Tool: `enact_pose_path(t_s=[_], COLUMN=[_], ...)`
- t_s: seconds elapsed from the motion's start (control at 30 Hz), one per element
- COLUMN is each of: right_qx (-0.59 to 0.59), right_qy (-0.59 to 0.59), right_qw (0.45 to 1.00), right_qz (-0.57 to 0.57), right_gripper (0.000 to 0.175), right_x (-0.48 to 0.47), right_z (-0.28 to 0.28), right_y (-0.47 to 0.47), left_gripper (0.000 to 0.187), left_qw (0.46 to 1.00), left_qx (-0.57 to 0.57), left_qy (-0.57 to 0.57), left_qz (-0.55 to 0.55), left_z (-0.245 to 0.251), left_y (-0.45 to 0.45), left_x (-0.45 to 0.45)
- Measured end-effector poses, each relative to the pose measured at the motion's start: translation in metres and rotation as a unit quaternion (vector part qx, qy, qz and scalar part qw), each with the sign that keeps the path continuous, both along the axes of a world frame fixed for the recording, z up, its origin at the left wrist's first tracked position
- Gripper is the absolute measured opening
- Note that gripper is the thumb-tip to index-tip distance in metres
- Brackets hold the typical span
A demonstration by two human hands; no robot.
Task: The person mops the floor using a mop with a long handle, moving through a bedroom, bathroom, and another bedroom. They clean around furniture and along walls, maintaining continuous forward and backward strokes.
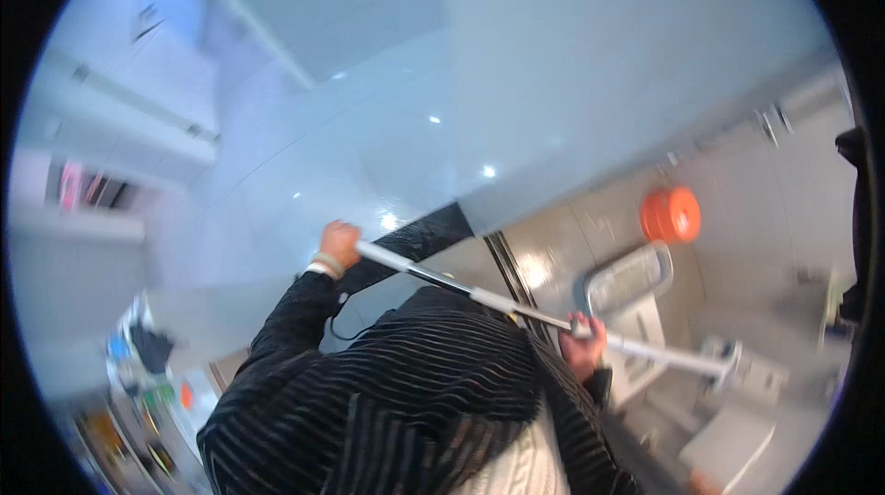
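Observation:
A long white and metallic pole [491,300] crosses in front of my striped dark garment, slanting down to the right. My left hand [340,246] is closed around its upper left end. My right hand [583,341] grips it farther along, at a grey joint. Past that hand the white shaft runs on to a white fitting [727,365] at the far right; blur hides what kind of head it is.
An orange round container [671,214] and a grey basin [626,279] stand on the tiled floor at the right. A dark threshold strip [422,236] and a metal track [510,267] lie ahead. White cabinets [131,108] and cluttered shelves [138,433] are at the left.

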State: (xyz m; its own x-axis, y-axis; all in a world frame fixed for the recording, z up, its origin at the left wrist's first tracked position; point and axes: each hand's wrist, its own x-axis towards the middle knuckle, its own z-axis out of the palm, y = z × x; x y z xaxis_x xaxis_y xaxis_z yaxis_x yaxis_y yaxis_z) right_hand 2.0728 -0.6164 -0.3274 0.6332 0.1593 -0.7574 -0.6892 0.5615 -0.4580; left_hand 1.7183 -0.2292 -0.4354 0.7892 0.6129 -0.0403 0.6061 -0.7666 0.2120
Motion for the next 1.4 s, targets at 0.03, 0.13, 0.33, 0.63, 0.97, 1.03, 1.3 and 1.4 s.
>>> enact_pose_path(t_s=[0.03,0.13,0.33,0.63,0.97,1.03,1.3,1.4], right_qx=[0.031,0.028,0.006,0.021,0.066,0.08,0.091,0.1], right_qy=[0.016,0.004,0.01,-0.023,0.079,0.09,0.112,0.155], right_qw=[0.999,0.998,0.987,0.947,0.966,0.966,0.968,0.954], right_qz=[0.013,0.064,0.159,0.319,0.239,0.23,0.206,0.235], right_gripper=[0.012,0.017,0.021,0.02,0.018,0.018,0.019,0.02], right_x=[0.004,0.008,0.029,0.051,0.068,0.066,0.073,0.084], right_z=[-0.004,-0.023,-0.035,-0.051,-0.027,-0.023,-0.047,-0.067], right_y=[-0.005,-0.019,-0.021,0.002,0.021,0.02,0.006,-0.003], left_gripper=[0.011,0.009,0.007,0.006,0.006,0.005,0.007,0.006], left_qw=[1.0,0.999,0.998,0.994,0.986,0.985,0.982,0.98], left_qx=[0.0,0.014,0.025,0.068,0.072,0.067,0.099,0.124], left_qy=[-0.013,-0.039,0.003,-0.008,0.039,0.038,0.031,0.024], left_qz=[0.007,0.023,0.052,0.09,0.144,0.151,0.157,0.156], left_z=[0.002,0.011,0.041,0.055,0.091,0.091,0.091,0.094], left_y=[-0.001,0.0,-0.001,-0.011,-0.045,-0.052,-0.081,-0.085], left_x=[0.001,0.001,0.002,-0.02,-0.024,-0.024,-0.032,-0.036])
